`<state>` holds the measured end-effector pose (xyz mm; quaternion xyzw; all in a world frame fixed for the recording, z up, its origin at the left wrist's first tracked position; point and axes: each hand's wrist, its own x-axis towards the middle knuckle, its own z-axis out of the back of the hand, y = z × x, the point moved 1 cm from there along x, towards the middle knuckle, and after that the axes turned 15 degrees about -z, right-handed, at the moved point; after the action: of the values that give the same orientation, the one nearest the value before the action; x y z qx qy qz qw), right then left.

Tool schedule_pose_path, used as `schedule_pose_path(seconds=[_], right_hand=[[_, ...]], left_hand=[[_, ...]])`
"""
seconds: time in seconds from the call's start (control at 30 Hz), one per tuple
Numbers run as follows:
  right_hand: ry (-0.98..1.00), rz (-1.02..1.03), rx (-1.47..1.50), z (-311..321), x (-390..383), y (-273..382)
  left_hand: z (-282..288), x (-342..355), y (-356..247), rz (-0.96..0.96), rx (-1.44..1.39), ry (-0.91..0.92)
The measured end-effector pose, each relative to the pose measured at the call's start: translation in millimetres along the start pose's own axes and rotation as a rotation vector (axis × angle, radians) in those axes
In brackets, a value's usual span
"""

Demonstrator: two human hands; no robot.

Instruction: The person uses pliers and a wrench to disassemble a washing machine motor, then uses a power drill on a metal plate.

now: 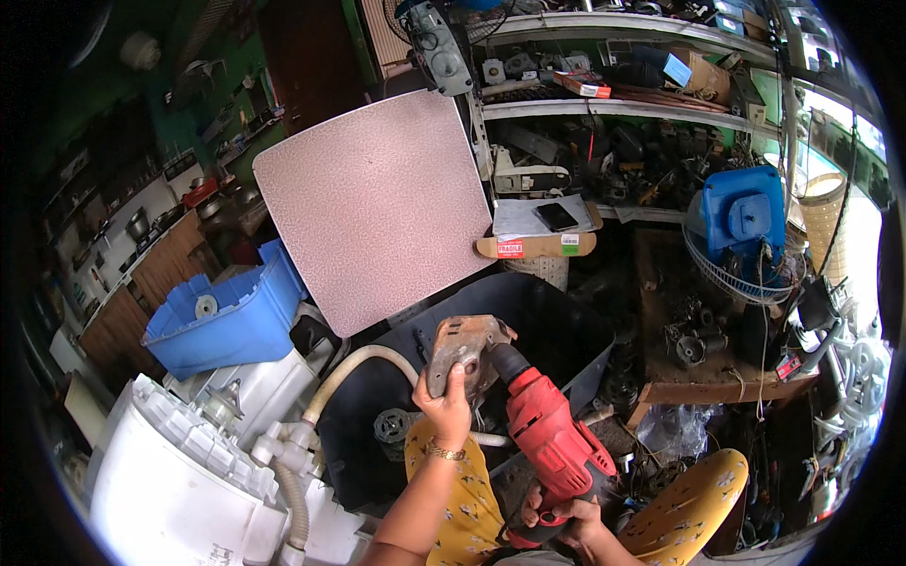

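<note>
My left hand (447, 407) is closed around a rusty, worn metal bracket (462, 351), holding it up over the dark tub with the thumb along its side. My right hand (571, 521) grips the handle of a red power drill (550, 429) low in front of my lap. The drill slants up and to the left. Its black chuck (510, 362) is right beside the bracket's right side; whether a bit enters the metal I cannot tell. Below my left wrist, a round metal motor part (392, 426) lies in the large black tub (359, 472).
A white plastic washing machine body (170, 481) with a grey hose (349, 377) stands at left, a blue bin (222, 330) behind it. A pink speckled panel (377, 208) leans beyond the tub. At right are a wooden bench (661, 368) and a blue-lidded basket (746, 274).
</note>
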<state>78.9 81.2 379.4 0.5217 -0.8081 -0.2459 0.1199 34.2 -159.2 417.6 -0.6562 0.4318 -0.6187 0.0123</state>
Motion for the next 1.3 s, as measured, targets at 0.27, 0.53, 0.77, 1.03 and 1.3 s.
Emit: schedule_pose_path(seconds=[0.27,0.53,0.77,1.03,1.3], right_hand=[[-0.112,-0.021,-0.075,13,-6,19],[-0.200,0.086,-0.440,28,-17,56],[-0.061,-0.019,-0.101,24,-7,20],[0.103,0.009,0.194,-2,-7,14],[-0.139,0.037,-0.252,22,-20,53]], left_hand=[[-8,-7,9,-0.025,0.151,0.029],[4,33,-8,0.059,-0.074,0.124],[-9,12,-7,0.011,-0.064,0.029],[-22,-11,8,-0.100,0.150,0.028],[3,39,-5,0.008,0.040,0.166]])
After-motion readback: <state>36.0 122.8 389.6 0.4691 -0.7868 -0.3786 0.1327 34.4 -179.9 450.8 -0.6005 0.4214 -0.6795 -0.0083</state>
